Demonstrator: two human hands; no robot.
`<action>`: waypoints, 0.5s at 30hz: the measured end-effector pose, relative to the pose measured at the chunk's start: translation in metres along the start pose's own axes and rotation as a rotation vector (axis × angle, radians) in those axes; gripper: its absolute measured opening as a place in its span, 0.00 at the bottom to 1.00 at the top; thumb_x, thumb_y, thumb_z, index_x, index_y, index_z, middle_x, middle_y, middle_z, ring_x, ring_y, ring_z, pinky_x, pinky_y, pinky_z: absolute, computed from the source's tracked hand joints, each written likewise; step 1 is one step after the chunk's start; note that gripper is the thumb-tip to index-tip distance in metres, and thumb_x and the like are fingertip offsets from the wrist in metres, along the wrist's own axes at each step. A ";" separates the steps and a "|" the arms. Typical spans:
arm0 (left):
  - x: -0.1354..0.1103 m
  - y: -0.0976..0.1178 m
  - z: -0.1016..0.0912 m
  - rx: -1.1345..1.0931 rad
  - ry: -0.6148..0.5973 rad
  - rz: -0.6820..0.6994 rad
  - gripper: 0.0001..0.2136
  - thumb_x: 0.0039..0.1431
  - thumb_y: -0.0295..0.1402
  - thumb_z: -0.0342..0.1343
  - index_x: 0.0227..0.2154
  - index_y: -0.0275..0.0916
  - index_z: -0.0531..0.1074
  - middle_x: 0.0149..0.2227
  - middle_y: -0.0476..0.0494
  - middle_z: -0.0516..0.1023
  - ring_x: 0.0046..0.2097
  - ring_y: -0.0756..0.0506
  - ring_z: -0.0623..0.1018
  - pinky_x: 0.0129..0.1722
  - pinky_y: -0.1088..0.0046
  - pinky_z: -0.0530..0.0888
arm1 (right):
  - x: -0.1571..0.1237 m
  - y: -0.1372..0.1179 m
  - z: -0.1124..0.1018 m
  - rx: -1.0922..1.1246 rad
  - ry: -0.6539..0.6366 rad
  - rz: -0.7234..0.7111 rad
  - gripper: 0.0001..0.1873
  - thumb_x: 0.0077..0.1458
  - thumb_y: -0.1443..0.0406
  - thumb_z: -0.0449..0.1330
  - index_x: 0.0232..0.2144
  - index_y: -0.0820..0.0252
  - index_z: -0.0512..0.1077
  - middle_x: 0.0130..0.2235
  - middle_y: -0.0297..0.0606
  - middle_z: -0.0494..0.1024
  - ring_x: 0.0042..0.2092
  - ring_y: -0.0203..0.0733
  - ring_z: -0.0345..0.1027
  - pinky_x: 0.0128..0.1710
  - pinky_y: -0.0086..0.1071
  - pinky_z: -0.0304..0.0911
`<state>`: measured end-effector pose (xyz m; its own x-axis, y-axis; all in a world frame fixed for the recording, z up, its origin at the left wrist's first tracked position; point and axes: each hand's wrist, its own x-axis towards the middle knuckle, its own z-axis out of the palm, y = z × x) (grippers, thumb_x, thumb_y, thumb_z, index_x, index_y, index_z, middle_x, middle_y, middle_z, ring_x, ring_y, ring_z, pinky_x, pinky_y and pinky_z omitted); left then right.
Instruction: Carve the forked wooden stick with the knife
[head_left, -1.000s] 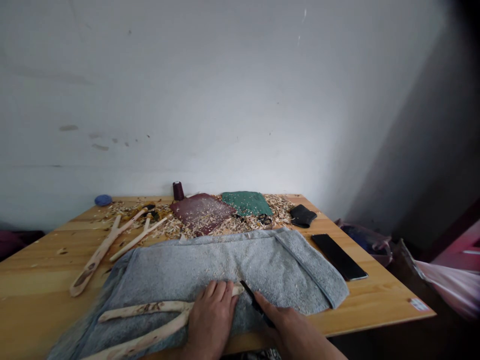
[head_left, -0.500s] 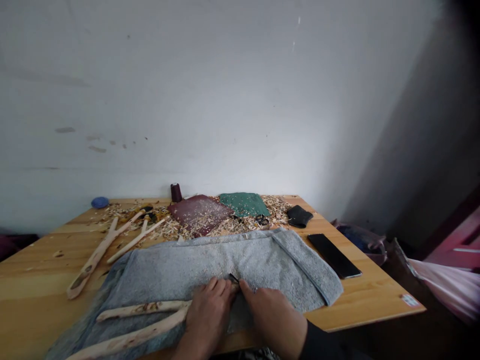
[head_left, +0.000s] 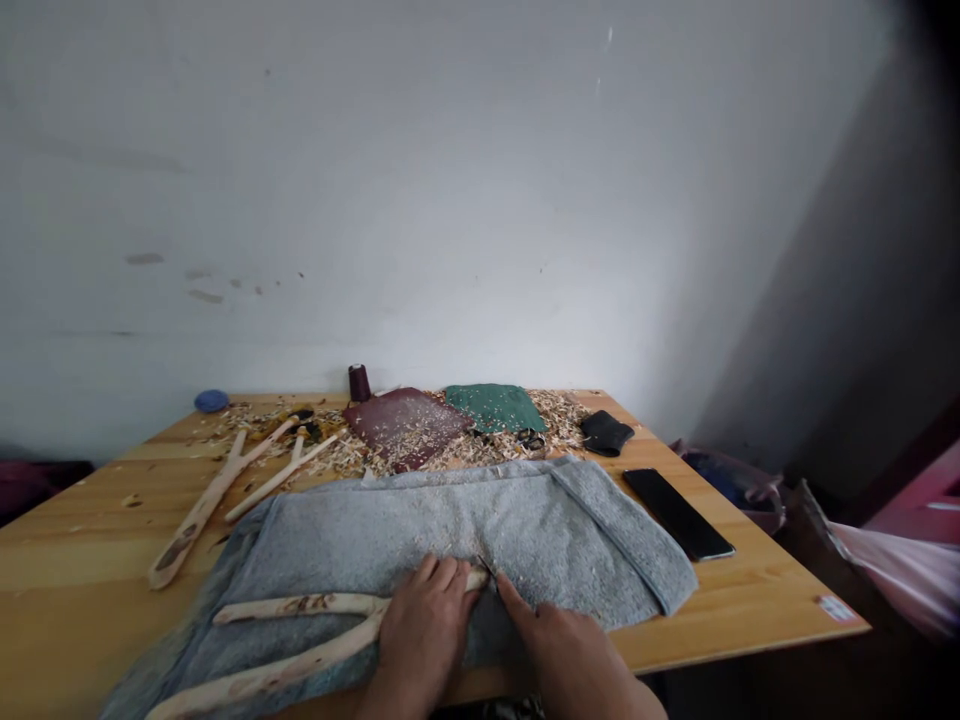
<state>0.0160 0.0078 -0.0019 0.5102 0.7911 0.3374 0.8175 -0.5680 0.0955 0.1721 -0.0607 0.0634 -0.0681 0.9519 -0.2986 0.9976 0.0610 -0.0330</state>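
A forked wooden branch, partly peeled, lies on a grey towel at the near edge of the table. My left hand lies over the branch where its two arms join, fingers closed down on it. My right hand is just to the right, gripping a dark-handled knife whose tip shows between the hands at the branch's stub end. Small wood chips lie scattered on the towel.
On the wooden table lie two more forked sticks at the left, a heap of wood shavings, maroon leather and green leather pieces, a dark thread spool, a black pouch, a phone and a blue lid.
My right hand moved the knife from right of the stub in against it, close to my left hand. The left hand stayed on the branch. The view shifted slightly.
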 end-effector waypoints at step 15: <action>-0.011 0.001 0.005 0.005 0.176 0.051 0.09 0.59 0.31 0.56 0.43 0.39 0.74 0.38 0.47 0.78 0.41 0.42 0.75 0.40 0.64 0.70 | -0.005 0.041 0.032 0.542 0.110 -0.089 0.40 0.48 0.73 0.52 0.65 0.61 0.55 0.53 0.47 0.75 0.53 0.46 0.70 0.52 0.33 0.62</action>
<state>0.0127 0.0002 -0.0105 0.4970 0.7089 0.5005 0.7932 -0.6050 0.0693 0.2126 -0.0730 0.0326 -0.1207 0.9777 -0.1717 0.8367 0.0071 -0.5476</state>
